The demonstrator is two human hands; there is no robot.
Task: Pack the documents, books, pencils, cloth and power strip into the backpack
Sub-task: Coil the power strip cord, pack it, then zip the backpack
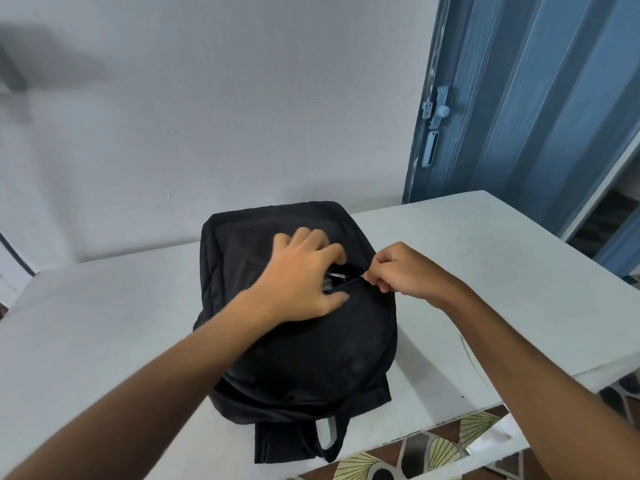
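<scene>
1. Black soft fabric backpack point(301, 341) lies flat on the white painted surface point(485, 271), its carry loop hanging over the near edge
2. Left hand point(301, 282) lies spread on the backpack's front panel, fingers relaxed and wide, pressing the fabric beside a short pocket opening point(341, 277)
3. Something pale and shiny shows inside that opening; what it is cannot be told
4. Right hand point(403, 271) has its grip narrow, fingertips pinching the small metal zipper pull point(363, 277) at the right end of the opening
5. Blue folding door point(519, 98) stands behind the surface's far right corner, beside the pale wall point(207, 116)
</scene>
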